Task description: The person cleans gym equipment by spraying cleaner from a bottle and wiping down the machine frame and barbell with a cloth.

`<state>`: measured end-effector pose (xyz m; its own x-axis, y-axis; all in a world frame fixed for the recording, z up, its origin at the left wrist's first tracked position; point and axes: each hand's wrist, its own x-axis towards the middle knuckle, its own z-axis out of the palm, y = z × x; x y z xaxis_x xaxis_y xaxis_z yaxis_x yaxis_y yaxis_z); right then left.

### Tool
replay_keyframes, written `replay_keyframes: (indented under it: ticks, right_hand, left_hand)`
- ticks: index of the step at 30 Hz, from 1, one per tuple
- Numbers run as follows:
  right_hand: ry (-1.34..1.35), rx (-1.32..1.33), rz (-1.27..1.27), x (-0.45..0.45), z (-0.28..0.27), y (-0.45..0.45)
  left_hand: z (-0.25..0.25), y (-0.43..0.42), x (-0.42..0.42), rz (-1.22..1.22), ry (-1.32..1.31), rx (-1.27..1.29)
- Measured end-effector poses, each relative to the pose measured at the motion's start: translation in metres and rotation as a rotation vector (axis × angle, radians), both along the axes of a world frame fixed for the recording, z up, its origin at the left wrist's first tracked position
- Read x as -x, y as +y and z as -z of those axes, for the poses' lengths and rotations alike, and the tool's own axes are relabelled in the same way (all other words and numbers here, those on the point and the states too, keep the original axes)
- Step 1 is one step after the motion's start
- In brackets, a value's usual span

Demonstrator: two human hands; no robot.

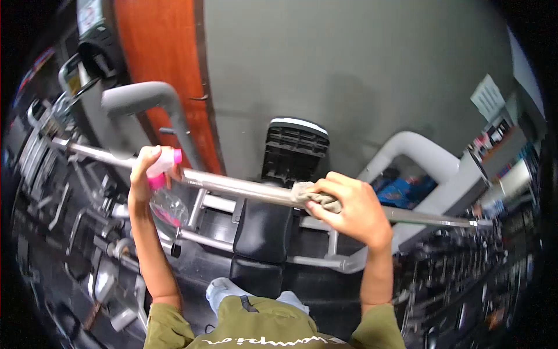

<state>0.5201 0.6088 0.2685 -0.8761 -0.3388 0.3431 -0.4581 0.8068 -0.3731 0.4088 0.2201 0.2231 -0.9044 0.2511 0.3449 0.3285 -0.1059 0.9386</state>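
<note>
A long metal barbell (247, 187) runs across the view in front of me, tilted down to the right. My left hand (142, 168) is closed around the neck of a clear spray bottle (168, 208) with a white and pink trigger head, close to the bar's left part. On the bar right of its middle, my right hand (353, 210) presses a crumpled greyish cloth (318, 196), its fingers wrapped over the cloth and the bar. Part of the cloth is hidden under the fingers.
Below the bar stands a black padded bench (264, 230). Grey frame uprights (433, 166) rise on both sides. An orange-red door (163, 52) and a grey wall (349, 52) are behind. Other gym machines (110, 256) crowd the left; a dark rack (459, 279) fills the right.
</note>
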Motion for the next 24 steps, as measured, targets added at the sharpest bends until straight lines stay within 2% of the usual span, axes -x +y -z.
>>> replay_keyframes:
  ticks: [5, 7, 12, 13, 15, 16, 21, 23, 24]
  right_hand:
    - [0.076, 0.063, -0.007, -0.001, 0.012, 0.004]
    - [0.06, 0.089, -0.02, -0.002, 0.013, 0.006]
    - [0.067, 0.199, -0.02, 0.003, 0.017, 0.008]
    - [0.079, 0.213, -0.011, 0.004, 0.018, 0.008]
    - [0.069, 0.221, -0.012, 0.004, 0.023, 0.007]
    - [0.106, 0.231, 0.001, 0.003, 0.025, 0.006]
    - [0.272, 0.22, 0.026, -0.004, 0.033, 0.0]
    - [0.344, 0.193, -0.006, -0.009, 0.038, -0.002]
    - [0.41, 0.162, -0.045, -0.009, 0.039, -0.004]
  left_hand:
    - [-0.009, 0.036, -0.066, -0.255, 0.043, 0.245]
    - [-0.005, 0.048, -0.084, -0.195, -0.004, 0.314]
    - [-0.005, 0.106, -0.111, -0.317, 0.058, 0.425]
    - [-0.008, 0.117, -0.114, -0.358, -0.014, 0.433]
    - [-0.003, 0.121, -0.111, -0.344, 0.05, 0.54]
    - [-0.004, 0.125, -0.115, -0.377, 0.003, 0.588]
    - [-0.004, 0.122, -0.106, -0.282, 0.032, 0.398]
    - [-0.002, 0.113, -0.092, -0.227, 0.062, 0.215]
    - [0.0, 0.102, -0.077, -0.19, 0.221, 0.265]
